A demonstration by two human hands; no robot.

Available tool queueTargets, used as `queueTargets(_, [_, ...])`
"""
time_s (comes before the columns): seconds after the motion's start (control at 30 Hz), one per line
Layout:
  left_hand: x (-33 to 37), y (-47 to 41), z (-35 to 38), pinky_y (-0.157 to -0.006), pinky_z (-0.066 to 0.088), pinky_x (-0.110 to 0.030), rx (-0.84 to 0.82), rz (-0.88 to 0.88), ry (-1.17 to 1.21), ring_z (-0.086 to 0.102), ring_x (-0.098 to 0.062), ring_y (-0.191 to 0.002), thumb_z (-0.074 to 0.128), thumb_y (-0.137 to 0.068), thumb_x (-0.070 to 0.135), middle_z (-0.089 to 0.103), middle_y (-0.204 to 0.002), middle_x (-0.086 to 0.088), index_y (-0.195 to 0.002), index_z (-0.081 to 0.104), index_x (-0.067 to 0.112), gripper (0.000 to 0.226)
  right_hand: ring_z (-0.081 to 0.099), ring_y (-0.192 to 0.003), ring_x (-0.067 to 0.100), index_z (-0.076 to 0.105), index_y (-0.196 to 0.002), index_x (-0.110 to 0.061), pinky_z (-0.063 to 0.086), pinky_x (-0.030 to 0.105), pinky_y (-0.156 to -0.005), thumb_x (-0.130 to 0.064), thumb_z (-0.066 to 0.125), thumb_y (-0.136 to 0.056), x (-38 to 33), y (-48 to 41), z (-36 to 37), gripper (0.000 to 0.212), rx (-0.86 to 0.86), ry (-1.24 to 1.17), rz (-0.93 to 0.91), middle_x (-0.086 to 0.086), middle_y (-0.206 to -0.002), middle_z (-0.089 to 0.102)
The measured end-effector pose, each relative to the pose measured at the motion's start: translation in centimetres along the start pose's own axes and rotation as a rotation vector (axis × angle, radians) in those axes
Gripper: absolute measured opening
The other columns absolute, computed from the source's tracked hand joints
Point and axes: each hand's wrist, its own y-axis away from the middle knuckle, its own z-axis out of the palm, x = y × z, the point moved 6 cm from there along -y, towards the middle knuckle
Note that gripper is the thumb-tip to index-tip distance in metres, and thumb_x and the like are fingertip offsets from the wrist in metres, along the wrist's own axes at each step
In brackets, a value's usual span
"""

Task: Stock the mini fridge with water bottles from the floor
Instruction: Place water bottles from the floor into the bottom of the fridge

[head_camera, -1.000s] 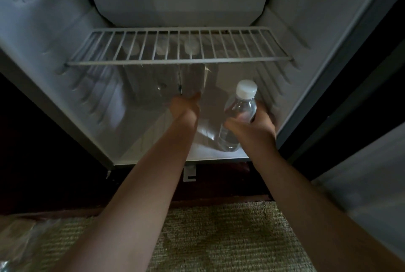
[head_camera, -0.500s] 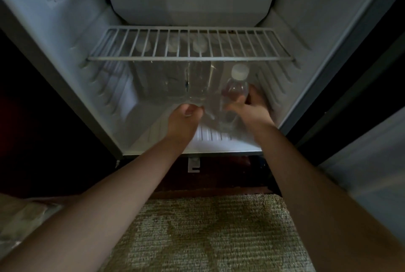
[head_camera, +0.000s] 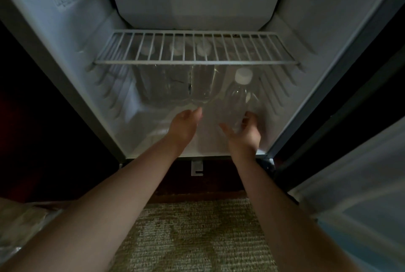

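Right hand (head_camera: 243, 135) open, fingers (head_camera: 249, 117) spread loosely either side of the bottle (head_camera: 237, 96) at its base; contact unclear, blurred. Bottle stands upright on the fridge (head_camera: 306, 31) floor just past those fingers, white cap close under the front rail of the wire shelf (head_camera: 195, 61). Right of the fingers: narrow gap to the ribbed wall. Left hand (head_camera: 185, 124) open, fingers straight, tips just short of three bottles (head_camera: 197, 87) at the back. Free floor between both hands and left of the left fingers.

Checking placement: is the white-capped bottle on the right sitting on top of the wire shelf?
No, the white-capped bottle stands upright below the wire shelf, with its cap under the shelf's front rail.
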Motion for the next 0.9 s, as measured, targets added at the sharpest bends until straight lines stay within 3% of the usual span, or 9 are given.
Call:
queueTargets(0.17, [-2.8,0.2,-2.9,-0.09,0.041,-0.038,0.08,-0.088,-0.185,0.054,-0.035,-0.112,0.044,-0.095,0.028,0.06,-0.111,-0.02,-0.099,0.059,0.003,0.029,0.063,-0.099,0.023,0.051,-0.127,-0.012,0.041,0.022,-0.07,-0.027,0.076,-0.078,-0.4,-3.1,1.5,0.057,-0.041,0.031,-0.028,0.007,-0.113,0.065])
queueTargets(0.23, [-3.2,0.3,-3.3,-0.076,0.04,-0.03,0.094,-0.068,-0.213,0.055,-0.036,-0.111,0.044,-0.097,0.025,0.06,-0.111,-0.024,-0.097,0.059,0.003,0.027,0.065,-0.094,0.022,0.053,-0.121,-0.014,0.05,0.028,-0.073,-0.024,0.075,-0.079,-0.7,-4.7,2.3,0.048,-0.092,-0.009,-0.016,0.004,-0.106,0.067])
queueTargets(0.3, [-3.3,0.5,-3.2,-0.07,0.04,-0.027,0.087,-0.052,-0.173,0.055,-0.039,-0.114,0.046,-0.098,0.024,0.06,-0.119,-0.026,-0.111,0.059,-0.004,0.033,0.066,-0.093,0.021,0.052,-0.119,-0.018,0.056,0.039,-0.081,-0.024,0.075,-0.078,-1.2,-6.1,3.3,0.047,-0.125,-0.017,0.014,0.001,-0.104,0.068])
queueTargets(0.4, [-3.3,0.6,-3.2,-0.083,0.041,-0.031,0.095,-0.092,-0.157,0.053,-0.039,-0.115,0.042,-0.099,0.02,0.058,-0.12,-0.026,-0.116,0.056,-0.006,0.034,0.066,-0.097,0.025,0.05,-0.126,-0.015,0.055,0.044,-0.085,-0.024,0.076,-0.076,-1.9,-7.7,4.4,0.057,-0.136,0.017,0.03,0.006,-0.108,0.068])
queueTargets(0.5, [-2.9,0.2,-3.0,-0.092,0.041,-0.041,0.077,-0.109,-0.223,0.054,-0.039,-0.107,0.04,-0.097,0.021,0.059,-0.112,-0.028,-0.103,0.059,-0.007,0.035,0.062,-0.107,0.028,0.049,-0.129,-0.015,0.052,0.041,-0.09,-0.027,0.076,-0.077,-2.9,-8.5,5.2,0.06,-0.164,0.095,0.023,0.009,-0.117,0.066])
queueTargets(0.67, [-3.1,-0.3,-3.1,-0.091,0.046,-0.042,0.075,-0.101,-0.288,0.059,-0.036,-0.095,0.044,-0.093,0.031,0.064,-0.098,-0.023,-0.086,0.059,0.004,0.032,0.063,-0.108,0.026,0.049,-0.131,-0.018,0.052,0.039,-0.09,-0.039,0.076,-0.074,-3.3,-8.7,6.1,0.066,-0.221,0.097,0.007,0.004,-0.117,0.067])
queueTargets(0.77, [-3.0,0.1,-3.3,-0.077,0.039,-0.033,0.07,-0.108,-0.33,0.052,-0.027,-0.083,0.043,-0.093,0.028,0.058,-0.091,-0.015,-0.085,0.055,0.006,0.026,0.065,-0.107,0.022,0.05,-0.13,-0.023,0.054,0.041,-0.09,-0.052,0.078,-0.063,-2.4,-8.5,6.3,0.079,-0.256,0.035,0.023,0.001,-0.117,0.067])
queueTargets(0.83, [-3.0,-0.1,-3.4,-0.078,0.04,-0.034,0.071,-0.122,-0.304,0.052,-0.029,-0.091,0.043,-0.094,0.018,0.058,-0.103,-0.02,-0.095,0.055,0.004,0.019,0.065,-0.104,0.02,0.05,-0.128,-0.021,0.054,0.041,-0.089,-0.053,0.081,-0.057,-2.0,-7.9,5.8,0.083,-0.257,-0.014,0.04,-0.001,-0.115,0.067])
queueTargets(0.9, [-2.7,0.0,-3.5,-0.088,0.043,-0.036,0.041,-0.128,-0.305,0.053,-0.034,-0.109,0.042,-0.096,0.011,0.055,-0.116,-0.023,-0.118,0.052,0.0,0.026,0.064,-0.103,0.02,0.046,-0.128,-0.019,0.054,0.04,-0.09,-0.037,0.084,-0.064,-2.1,-6.4,4.8,0.077,-0.27,-0.034,0.055,0.0,-0.113,0.065])
